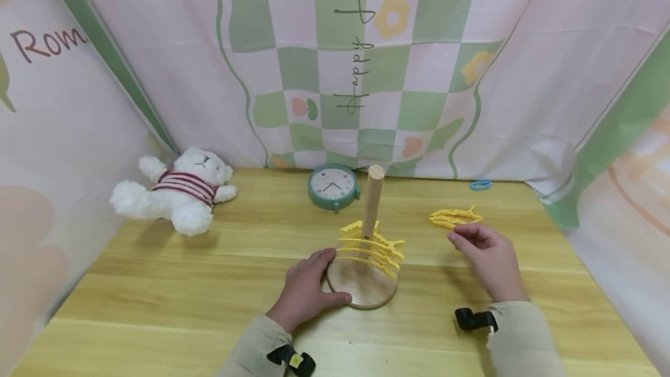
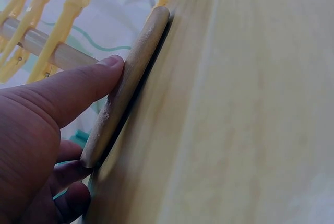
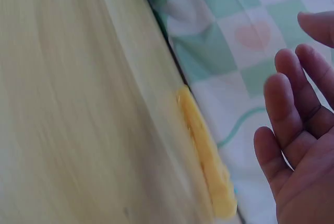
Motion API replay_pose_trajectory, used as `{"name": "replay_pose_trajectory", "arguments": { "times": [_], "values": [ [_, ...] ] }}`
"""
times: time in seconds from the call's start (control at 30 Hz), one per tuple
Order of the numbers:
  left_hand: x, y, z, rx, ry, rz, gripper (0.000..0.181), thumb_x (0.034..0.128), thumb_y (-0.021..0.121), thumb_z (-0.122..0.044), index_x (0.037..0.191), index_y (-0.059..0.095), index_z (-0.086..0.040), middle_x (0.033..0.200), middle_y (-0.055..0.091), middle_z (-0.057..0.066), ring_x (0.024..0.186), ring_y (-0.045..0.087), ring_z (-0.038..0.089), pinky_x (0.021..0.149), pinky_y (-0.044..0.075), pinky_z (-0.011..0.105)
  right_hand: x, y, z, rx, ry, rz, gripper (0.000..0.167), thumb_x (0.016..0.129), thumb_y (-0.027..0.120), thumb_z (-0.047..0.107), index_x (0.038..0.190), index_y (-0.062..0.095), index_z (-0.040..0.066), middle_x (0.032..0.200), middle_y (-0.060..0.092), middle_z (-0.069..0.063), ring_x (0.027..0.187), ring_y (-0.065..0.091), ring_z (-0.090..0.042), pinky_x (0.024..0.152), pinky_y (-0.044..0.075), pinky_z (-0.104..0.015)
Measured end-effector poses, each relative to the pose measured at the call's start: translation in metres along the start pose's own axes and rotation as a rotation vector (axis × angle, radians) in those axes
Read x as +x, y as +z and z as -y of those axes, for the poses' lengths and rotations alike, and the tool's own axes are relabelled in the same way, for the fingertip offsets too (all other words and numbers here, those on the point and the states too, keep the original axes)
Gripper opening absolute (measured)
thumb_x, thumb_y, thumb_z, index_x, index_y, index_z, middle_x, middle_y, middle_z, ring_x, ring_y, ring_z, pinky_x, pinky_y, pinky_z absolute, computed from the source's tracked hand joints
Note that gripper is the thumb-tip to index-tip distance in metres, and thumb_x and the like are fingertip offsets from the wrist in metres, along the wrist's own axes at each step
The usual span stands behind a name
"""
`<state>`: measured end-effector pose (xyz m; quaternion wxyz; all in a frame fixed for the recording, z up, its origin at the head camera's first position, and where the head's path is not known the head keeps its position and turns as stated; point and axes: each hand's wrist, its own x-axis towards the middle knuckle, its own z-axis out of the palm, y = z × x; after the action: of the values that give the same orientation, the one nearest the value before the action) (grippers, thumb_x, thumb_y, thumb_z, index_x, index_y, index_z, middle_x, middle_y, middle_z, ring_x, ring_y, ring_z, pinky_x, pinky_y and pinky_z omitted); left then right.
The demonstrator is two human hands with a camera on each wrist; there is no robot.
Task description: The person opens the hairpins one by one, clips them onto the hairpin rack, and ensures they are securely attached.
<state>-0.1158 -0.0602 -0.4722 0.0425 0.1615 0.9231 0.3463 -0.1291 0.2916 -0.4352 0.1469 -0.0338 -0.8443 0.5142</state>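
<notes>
A wooden stand (image 1: 366, 294) with a round base and an upright post (image 1: 373, 199) stands on the table. Several yellow plastic clips (image 1: 378, 247) are clamped around the post's lower part, one above another. My left hand (image 1: 307, 291) grips the base's edge; in the left wrist view the thumb (image 2: 99, 78) presses its rim (image 2: 130, 85). To the right lies a small pile of yellow clips (image 1: 454, 218). Just in front of it hovers my right hand (image 1: 489, 258), fingers relaxed, holding nothing. The right wrist view shows the pile (image 3: 206, 156) apart from the fingertips (image 3: 276, 85).
Behind the post, a green round clock (image 1: 333, 187) lies face up. A white plush bear (image 1: 180, 191) in a striped shirt is at the back left. One small blue ring-shaped item (image 1: 480, 185) lies at the back right, near the curtain (image 1: 335, 63).
</notes>
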Motion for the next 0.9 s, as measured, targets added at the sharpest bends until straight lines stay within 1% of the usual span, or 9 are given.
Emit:
{"name": "replay_pose_trajectory", "arguments": {
  "times": [0.2, 0.33, 0.4, 0.57, 0.7, 0.73, 0.8, 0.9],
  "values": [
    [0.000, 0.001, 0.000, 0.006, 0.001, 0.001, 0.095, 0.0742, 0.082, -0.058, 0.150, 0.046, -0.012, 0.154, 0.046, 0.005, 0.135, 0.046, 0.035, 0.107, 0.030, 0.059, 0.002, -0.012, -0.016, 0.001, 0.058, -0.047, 0.032, 0.092, 0.075, 0.028, 0.108, 0.070, 0.001, 0.089, 0.070, 0.014, 0.079, 0.065, -0.002, 0.070, 0.053, -0.017],
    [0.001, 0.002, 0.000, 0.011, 0.001, 0.003, 0.096, 0.0742, 0.082, -0.059, 0.150, 0.046, -0.013, 0.154, 0.045, 0.005, 0.134, 0.047, 0.035, 0.107, 0.031, 0.059, 0.003, -0.017, -0.024, -0.003, 0.085, -0.050, 0.035, 0.093, 0.074, 0.028, 0.111, 0.069, -0.002, 0.092, 0.068, 0.018, 0.082, 0.064, -0.001, 0.072, 0.051, -0.014],
    [0.001, 0.001, 0.000, 0.011, 0.001, 0.004, 0.096, 0.0742, 0.082, -0.059, 0.150, 0.046, -0.013, 0.154, 0.045, 0.005, 0.134, 0.047, 0.035, 0.107, 0.030, 0.059, 0.003, -0.019, -0.028, -0.015, 0.096, -0.044, 0.036, 0.093, 0.074, 0.029, 0.112, 0.069, -0.001, 0.093, 0.068, 0.019, 0.083, 0.064, 0.000, 0.073, 0.050, -0.013],
    [0.001, 0.001, -0.001, 0.007, -0.001, 0.007, 0.095, 0.0743, 0.082, -0.058, 0.150, 0.046, -0.012, 0.154, 0.046, 0.005, 0.134, 0.046, 0.035, 0.107, 0.030, 0.059, 0.004, -0.024, -0.034, -0.032, 0.127, -0.046, 0.033, 0.093, 0.073, 0.032, 0.110, 0.071, 0.005, 0.090, 0.068, 0.021, 0.081, 0.063, 0.000, 0.071, 0.049, -0.014],
    [0.000, 0.000, -0.001, 0.010, 0.000, 0.009, 0.095, 0.0747, 0.082, -0.057, 0.150, 0.046, -0.012, 0.154, 0.045, 0.005, 0.134, 0.047, 0.035, 0.107, 0.030, 0.059, 0.004, -0.027, -0.035, -0.069, 0.138, -0.054, 0.037, 0.092, 0.074, 0.035, 0.112, 0.071, 0.004, 0.088, 0.068, 0.022, 0.078, 0.062, -0.001, 0.067, 0.049, -0.017],
    [0.000, 0.000, -0.001, 0.008, 0.000, 0.009, 0.095, 0.0749, 0.082, -0.057, 0.150, 0.046, -0.012, 0.154, 0.045, 0.006, 0.134, 0.047, 0.035, 0.107, 0.030, 0.059, 0.004, -0.028, -0.035, -0.080, 0.143, -0.049, 0.040, 0.092, 0.074, 0.035, 0.114, 0.070, 0.002, 0.088, 0.068, 0.021, 0.077, 0.062, -0.002, 0.066, 0.050, -0.018],
    [0.000, 0.000, -0.001, 0.005, -0.001, 0.009, 0.094, 0.0750, 0.082, -0.057, 0.150, 0.046, -0.012, 0.154, 0.045, 0.006, 0.135, 0.046, 0.035, 0.107, 0.030, 0.059, 0.004, -0.030, -0.036, -0.128, 0.153, -0.023, 0.046, 0.091, 0.074, 0.037, 0.117, 0.068, 0.000, 0.089, 0.069, 0.014, 0.075, 0.062, -0.003, 0.063, 0.051, -0.020],
    [-0.001, -0.001, -0.002, 0.000, -0.003, 0.010, 0.094, 0.0753, 0.082, -0.056, 0.150, 0.046, -0.012, 0.154, 0.045, 0.006, 0.135, 0.046, 0.035, 0.108, 0.029, 0.059, 0.004, -0.034, -0.036, -0.231, 0.167, 0.059, 0.057, 0.091, 0.074, 0.043, 0.124, 0.063, -0.002, 0.098, 0.070, -0.001, 0.078, 0.061, -0.007, 0.063, 0.052, -0.023]
  ]
}}
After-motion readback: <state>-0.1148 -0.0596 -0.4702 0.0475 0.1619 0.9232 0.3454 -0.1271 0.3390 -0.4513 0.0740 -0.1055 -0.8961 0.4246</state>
